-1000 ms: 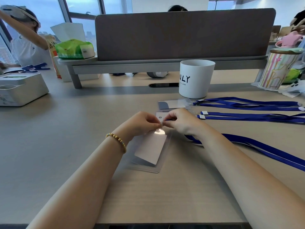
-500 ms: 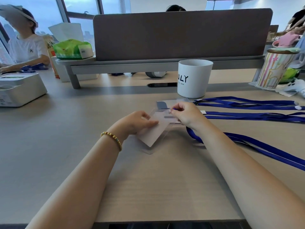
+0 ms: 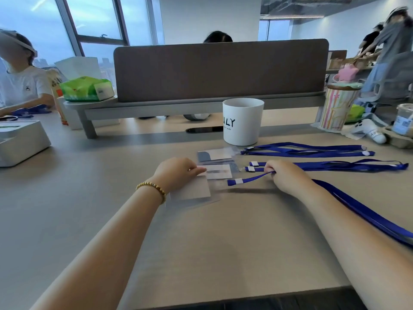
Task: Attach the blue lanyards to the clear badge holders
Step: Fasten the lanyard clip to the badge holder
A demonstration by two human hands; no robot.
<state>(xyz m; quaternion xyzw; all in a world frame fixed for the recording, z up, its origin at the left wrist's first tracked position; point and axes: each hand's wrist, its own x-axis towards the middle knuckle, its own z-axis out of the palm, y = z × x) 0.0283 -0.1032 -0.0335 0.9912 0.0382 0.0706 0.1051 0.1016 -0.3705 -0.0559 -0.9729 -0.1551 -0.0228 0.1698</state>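
The left hand (image 3: 178, 171) is pressing its closed fingertips down on the near badge holder (image 3: 194, 189), which is lying flat in the middle of the desk (image 3: 89, 198), probably so the slippery plastic is not sliding while the strap comes in. The right hand (image 3: 283, 175) is pinching 1 blue lanyard (image 3: 248, 180) between narrow fingers, its white-tabbed end hanging just beside the holder's right edge, seemingly for lining up. 2 more lanyards (image 3: 312, 147) are waiting toward the desk's far right edge, near the white cup (image 3: 242, 120).

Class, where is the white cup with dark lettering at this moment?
In the head view the white cup stands on the desk right of centre, before the grey divider and just beyond the blue lanyards.
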